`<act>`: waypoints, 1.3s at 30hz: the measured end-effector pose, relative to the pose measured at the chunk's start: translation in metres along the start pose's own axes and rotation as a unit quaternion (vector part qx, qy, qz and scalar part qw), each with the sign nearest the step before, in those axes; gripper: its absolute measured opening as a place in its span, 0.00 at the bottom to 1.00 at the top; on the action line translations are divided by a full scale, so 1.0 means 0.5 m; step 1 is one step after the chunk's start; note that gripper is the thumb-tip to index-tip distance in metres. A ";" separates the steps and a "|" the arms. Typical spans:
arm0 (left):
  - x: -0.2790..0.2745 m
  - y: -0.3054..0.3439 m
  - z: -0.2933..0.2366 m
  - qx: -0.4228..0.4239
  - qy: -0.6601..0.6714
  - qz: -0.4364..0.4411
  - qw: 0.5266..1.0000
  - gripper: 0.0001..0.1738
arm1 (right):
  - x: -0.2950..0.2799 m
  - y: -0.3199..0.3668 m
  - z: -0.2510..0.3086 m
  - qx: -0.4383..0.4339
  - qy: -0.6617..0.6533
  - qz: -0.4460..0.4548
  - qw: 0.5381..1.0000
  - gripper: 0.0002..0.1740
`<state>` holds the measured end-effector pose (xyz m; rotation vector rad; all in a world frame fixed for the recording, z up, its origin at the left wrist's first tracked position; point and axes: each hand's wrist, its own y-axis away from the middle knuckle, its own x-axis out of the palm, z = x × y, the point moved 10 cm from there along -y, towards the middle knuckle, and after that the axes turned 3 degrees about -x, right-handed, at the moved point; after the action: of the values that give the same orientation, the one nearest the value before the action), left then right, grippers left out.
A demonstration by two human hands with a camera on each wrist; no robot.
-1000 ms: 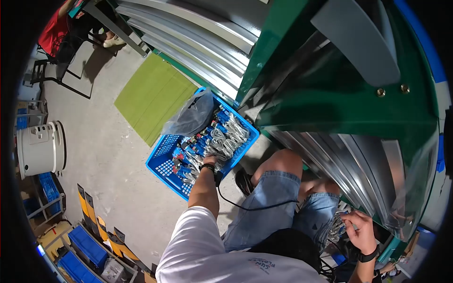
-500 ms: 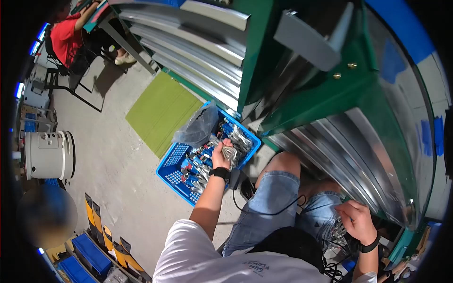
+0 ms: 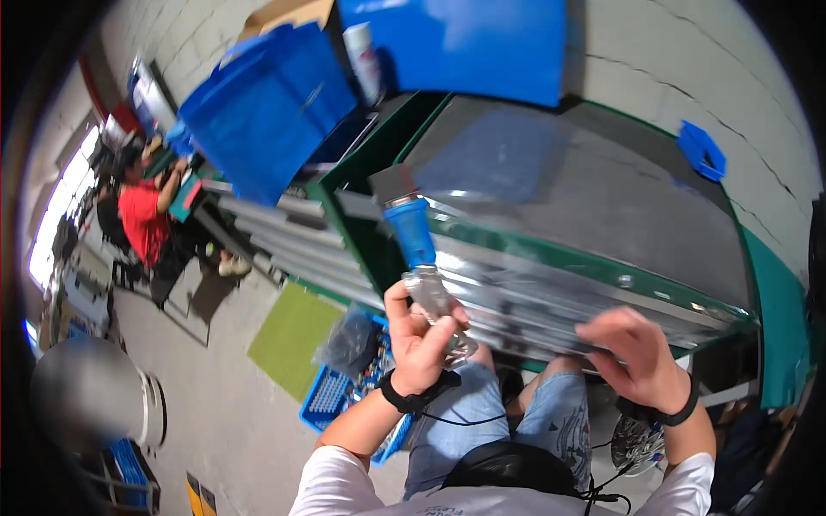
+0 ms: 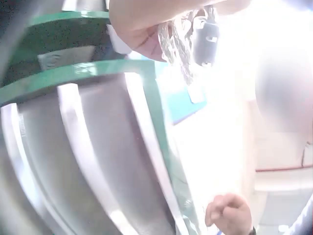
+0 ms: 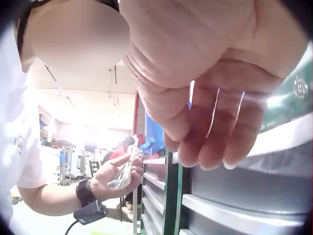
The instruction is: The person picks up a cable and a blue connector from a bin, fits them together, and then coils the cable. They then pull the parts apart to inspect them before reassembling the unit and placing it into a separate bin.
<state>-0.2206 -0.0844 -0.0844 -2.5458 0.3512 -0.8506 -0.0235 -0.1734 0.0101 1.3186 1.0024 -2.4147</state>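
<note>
In the head view my left hand [image 3: 422, 340] is raised before the green cabinet [image 3: 353, 249], gripping a coiled silver cable [image 3: 430, 292] between thumb and fingers. A blue connector [image 3: 411, 230] with a dark end sticks up from the coil. The left wrist view shows the cable's shiny strands [image 4: 177, 46] and a black plug [image 4: 206, 43] hanging below the fingers. My right hand [image 3: 632, 357] hovers over my right thigh, blurred, its fingers loosely bent around nothing. The right wrist view has those fingers [image 5: 210, 142] close up, with the left hand [image 5: 117, 176] and cable beyond.
A blue basket [image 3: 318, 404] of cables, with a grey plastic bag [image 3: 351, 342] on it, stands on the floor beside a green mat [image 3: 292, 335]. More silver cables [image 3: 637, 447] lie by my right leg. A person in red [image 3: 142, 219] sits at the far left.
My left hand has come up out of the basket with the coiled cable. The head view has tilted up toward the cabinet top. My right hand still holds nothing.
</note>
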 end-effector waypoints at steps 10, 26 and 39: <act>0.546 -0.134 0.064 0.000 -0.232 0.333 0.914 0.30 | -0.280 -0.001 -0.132 0.046 -0.165 -0.365 0.915 0.36; 0.544 -0.454 0.246 -0.223 -0.079 0.262 0.936 0.11 | -0.390 -0.075 -0.319 -0.024 0.374 -0.239 0.896 0.21; 0.511 -0.461 0.271 -0.247 -0.011 0.309 0.919 0.24 | -0.259 -0.117 -0.453 0.028 0.019 -0.132 0.991 0.25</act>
<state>0.0856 0.0669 0.0575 -2.5947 1.4256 -0.5241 0.1729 0.0013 0.0582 1.3303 1.1962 -2.6342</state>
